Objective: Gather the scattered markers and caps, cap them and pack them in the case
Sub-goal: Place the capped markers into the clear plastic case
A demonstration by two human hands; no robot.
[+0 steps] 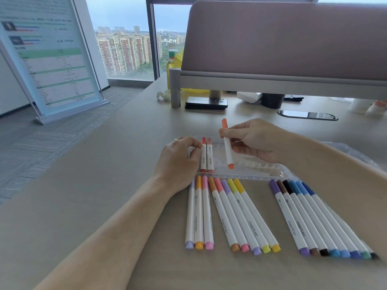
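Right hand grip closed on orange marker above clear case. Left hand fingertips pinch red marker, seated at the case's 9 o'clock end.

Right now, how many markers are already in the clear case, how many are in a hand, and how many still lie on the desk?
In the clear case: 2 reddish markers
In the right hand: 1 orange marker
On the desk: 16, in groups of 3, 5 and 8
Total: 19
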